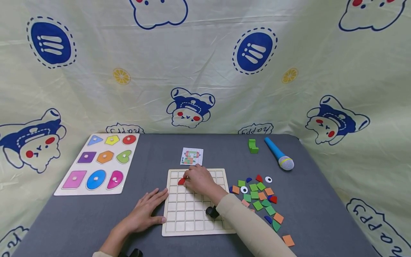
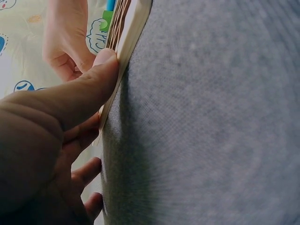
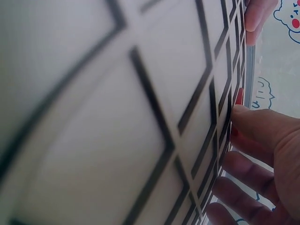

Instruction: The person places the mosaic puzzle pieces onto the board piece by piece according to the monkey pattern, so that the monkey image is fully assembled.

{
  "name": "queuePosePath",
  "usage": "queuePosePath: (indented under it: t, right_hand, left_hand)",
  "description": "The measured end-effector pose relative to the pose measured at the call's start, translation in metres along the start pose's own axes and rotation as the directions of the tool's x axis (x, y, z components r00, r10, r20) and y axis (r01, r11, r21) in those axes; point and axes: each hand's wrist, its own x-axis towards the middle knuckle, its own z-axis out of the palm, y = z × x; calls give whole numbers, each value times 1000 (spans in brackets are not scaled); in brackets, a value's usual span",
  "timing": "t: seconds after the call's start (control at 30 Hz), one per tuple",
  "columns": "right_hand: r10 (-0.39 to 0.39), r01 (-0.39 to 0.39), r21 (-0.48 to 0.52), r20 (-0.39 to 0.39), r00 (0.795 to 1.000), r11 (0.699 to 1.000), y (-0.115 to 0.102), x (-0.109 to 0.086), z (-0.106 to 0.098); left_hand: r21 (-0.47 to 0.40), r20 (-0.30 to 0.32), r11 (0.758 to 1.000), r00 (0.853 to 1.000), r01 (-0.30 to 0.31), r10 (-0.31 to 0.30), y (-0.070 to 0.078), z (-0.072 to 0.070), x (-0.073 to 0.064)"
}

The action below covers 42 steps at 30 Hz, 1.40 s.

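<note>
A pale wooden grid board (image 1: 189, 216) lies on the grey table. Against its left edge rest the thumb and fingertips of my left hand (image 1: 146, 210), fingers spread; the left wrist view shows the thumb (image 2: 91, 82) pressing that edge. My right hand (image 1: 200, 180) reaches over the board's upper part. Its thumb and fingertips pinch a small red piece (image 1: 181, 181) low at the upper-left squares. In the right wrist view some red piece (image 3: 239, 96) shows beyond the thumb, and the fingers hide the rest. Behind the board lies a pattern card (image 1: 192, 156).
Loose green, orange, blue and red pieces (image 1: 254, 195) and white rings (image 1: 268, 179) are scattered right of the board. A shape puzzle (image 1: 104, 173) lies at the left. At the back right are a green block (image 1: 253, 146) and a blue toy microphone (image 1: 279, 154).
</note>
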Motion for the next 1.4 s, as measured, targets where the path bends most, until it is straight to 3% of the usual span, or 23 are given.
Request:
queuePosePath:
  t: [0.37,0.63,0.8,1.07,1.4]
  right_hand:
    - [19,-20,33,19,1000,999,0,-5,-4]
    - [29,-29,104,-6,1000,994,12,-25,-20]
    - [46,-32,136,-98,994,990,29,-43,-31]
    - [128,-103,134,-191,973,986,70,-75,-36]
    - [252,-231,143,-155,955,962,115,-105,-31]
  left_hand:
    - [12,4,1000,1000,-17,17,-3,1,0]
    - [-7,10,1000,1000,-1,2,-1,0,0]
    - [-11,5,1000,1000,-3,3,-1,0,0]
    - [-10,7,1000,1000,10,-10,-1,1,1]
    - [-18,10,1000,1000,26,-25,-1,0,0]
